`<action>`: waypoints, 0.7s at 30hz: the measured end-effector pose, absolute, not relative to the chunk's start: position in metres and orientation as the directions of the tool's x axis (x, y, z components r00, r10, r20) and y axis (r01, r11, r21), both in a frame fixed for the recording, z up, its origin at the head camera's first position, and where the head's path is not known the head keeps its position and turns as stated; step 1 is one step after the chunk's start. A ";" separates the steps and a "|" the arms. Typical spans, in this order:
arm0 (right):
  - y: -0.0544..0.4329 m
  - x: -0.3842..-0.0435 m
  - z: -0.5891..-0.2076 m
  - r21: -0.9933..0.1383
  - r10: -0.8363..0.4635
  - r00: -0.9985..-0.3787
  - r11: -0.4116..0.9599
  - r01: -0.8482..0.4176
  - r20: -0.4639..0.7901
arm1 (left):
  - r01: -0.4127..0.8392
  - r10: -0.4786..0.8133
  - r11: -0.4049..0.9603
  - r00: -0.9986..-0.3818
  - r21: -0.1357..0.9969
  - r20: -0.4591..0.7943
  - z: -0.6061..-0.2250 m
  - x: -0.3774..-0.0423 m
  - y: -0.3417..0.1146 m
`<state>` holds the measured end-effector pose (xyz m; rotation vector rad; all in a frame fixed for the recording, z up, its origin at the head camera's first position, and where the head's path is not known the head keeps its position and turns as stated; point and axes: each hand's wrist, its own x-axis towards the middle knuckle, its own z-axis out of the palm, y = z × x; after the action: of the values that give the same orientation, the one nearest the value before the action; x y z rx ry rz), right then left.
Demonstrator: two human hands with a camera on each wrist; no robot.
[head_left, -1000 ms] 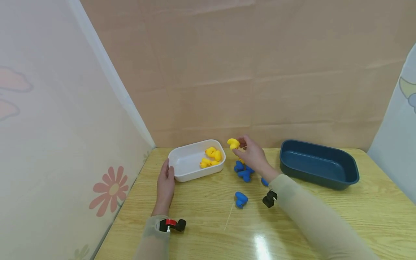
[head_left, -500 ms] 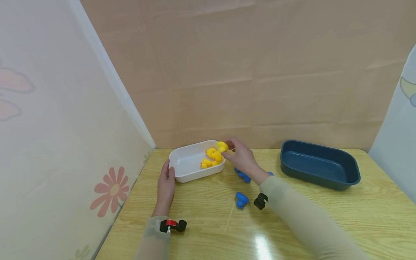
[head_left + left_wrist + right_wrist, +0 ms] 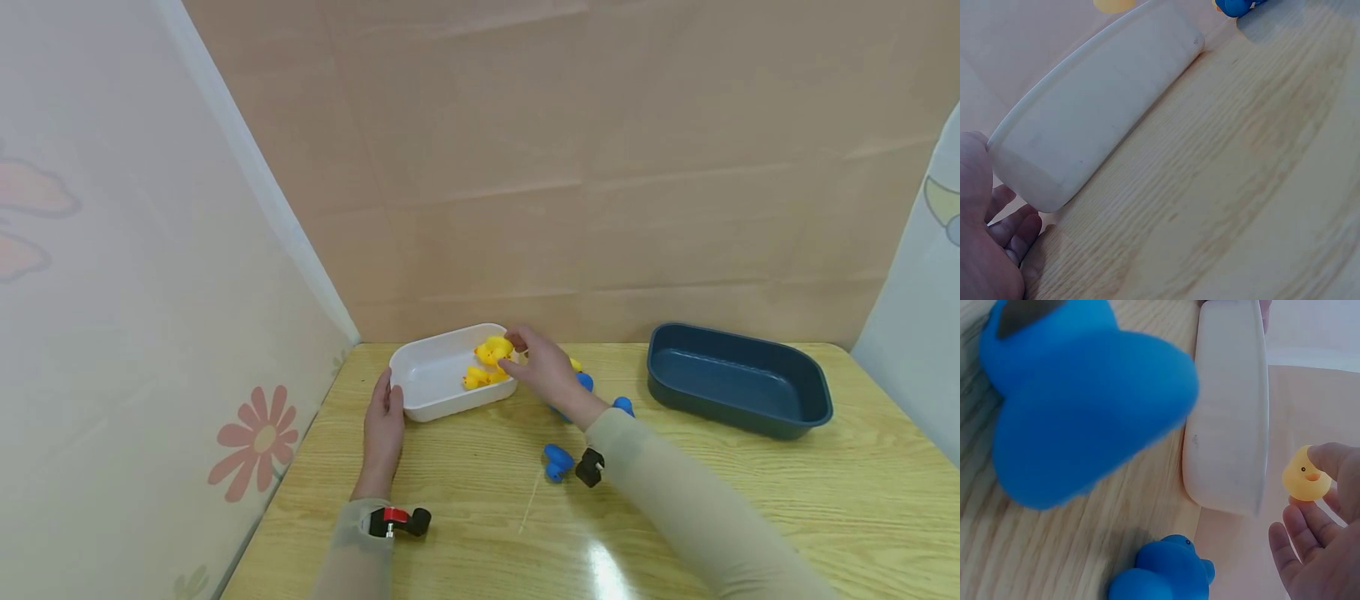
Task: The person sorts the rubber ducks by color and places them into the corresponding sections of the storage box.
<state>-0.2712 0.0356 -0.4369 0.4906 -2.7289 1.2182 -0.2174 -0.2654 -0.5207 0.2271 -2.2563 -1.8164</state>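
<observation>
Brown sheeting (image 3: 465,167) backs the wooden table (image 3: 465,492). Over the right end of the white tub (image 3: 457,407), the right hand (image 3: 551,371) pinches a yellow duck (image 3: 1307,475) between thumb and fingers; the left hand (image 3: 382,425) cups the tub's left end. The dark tub (image 3: 720,408) stands well apart on the right.

Likeliest trouble, I'd judge: a fingertip pinch slipping on the rounded duck, which could then bounce off the yellow pair (image 3: 477,379) below, or off the rim onto the table. A low right wrist might also knock the front blue duck (image 3: 557,462), since the wrist camera (image 3: 590,468) appears just beside it.

From the head, the held duck merges with those in the tub; the right wrist view sets it apart, face showing, beyond the rim. That view also shows 2 blue ducks near the lens. Only the head view looks into the tub, while the left wrist view shows its base on the table and the left hand's fingers at its end.
</observation>
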 end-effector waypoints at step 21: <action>0.047 -0.274 -0.427 -0.649 -0.216 -0.949 0.692 -0.315 0.230 | 0.016 -0.263 0.220 -0.962 0.975 0.075 -0.522 -0.219 -0.266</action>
<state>-0.2744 0.0474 -0.4266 0.4366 -2.7636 1.0979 -0.2191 -0.2658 -0.5220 0.2345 -2.2680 -1.8181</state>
